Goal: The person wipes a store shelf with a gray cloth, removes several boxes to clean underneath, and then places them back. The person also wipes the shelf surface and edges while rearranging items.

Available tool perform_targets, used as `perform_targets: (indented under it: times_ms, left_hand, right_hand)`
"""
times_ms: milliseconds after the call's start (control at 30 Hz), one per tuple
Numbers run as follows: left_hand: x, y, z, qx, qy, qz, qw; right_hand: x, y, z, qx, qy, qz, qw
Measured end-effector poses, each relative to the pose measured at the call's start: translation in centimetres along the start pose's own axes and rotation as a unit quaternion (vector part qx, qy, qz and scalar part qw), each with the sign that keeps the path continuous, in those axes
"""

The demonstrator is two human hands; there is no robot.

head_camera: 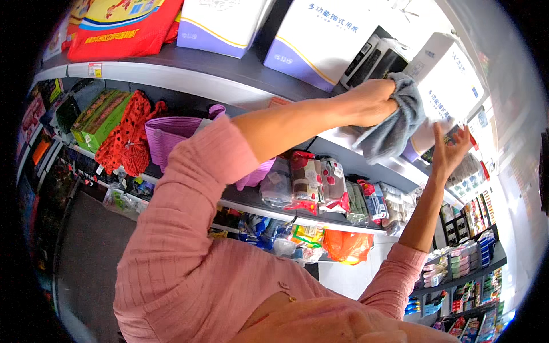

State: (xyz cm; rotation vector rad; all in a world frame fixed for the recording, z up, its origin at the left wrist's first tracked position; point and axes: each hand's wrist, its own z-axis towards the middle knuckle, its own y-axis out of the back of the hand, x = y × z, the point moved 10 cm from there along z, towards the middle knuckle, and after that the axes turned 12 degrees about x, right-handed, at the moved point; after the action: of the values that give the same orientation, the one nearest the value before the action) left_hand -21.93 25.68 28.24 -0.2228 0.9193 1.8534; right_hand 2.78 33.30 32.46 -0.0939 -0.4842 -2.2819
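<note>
My left hand (371, 102) is closed around a crumpled grey-blue cloth (392, 122), which hangs at the front edge of the upper shelf (240, 79). To its right, my right hand (450, 148) is raised with its fingers spread and holds nothing. Behind that hand stands a white and purple tissue box (450, 81), bearing writing. Another white and purple box (317, 43) stands on the same shelf, left of the cloth. Dark packages (377, 60) lie between these boxes.
The lower shelf carries a purple woven basket (171, 135), a red dotted cloth bag (128, 133), a green box (101, 118) and several wrapped textile packs (306, 178). An orange plastic bag (348, 244) lies below. Stocked shelves (467, 274) stand at the right.
</note>
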Motion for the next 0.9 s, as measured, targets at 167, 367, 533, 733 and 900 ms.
perform_targets:
  times_ms: [167,367,533,733,900]
  left_hand:
    - [-4.2,6.6,-11.1,-0.135,-0.131,0.339,0.922]
    - [-2.6,10.8,-16.4,-0.187,-0.075,0.507,0.838]
    - [-1.5,9.8,-17.7,-0.182,-0.137,0.475,0.85]
    - [-0.8,9.8,-18.3,-0.176,-0.18,0.465,0.849]
    - [-0.6,9.9,-18.4,-0.173,-0.179,0.463,0.851]
  right_hand:
    - [12.7,-1.3,-1.1,0.079,0.125,0.151,0.977]
    - [19.1,-15.0,0.8,0.33,-0.005,0.327,0.886]
    - [17.6,-22.3,1.8,0.371,-0.129,0.373,0.841]
    - [20.5,-22.0,-0.1,0.359,-0.146,0.414,0.824]
    - [19.6,-20.7,0.3,0.305,-0.121,0.386,0.862]
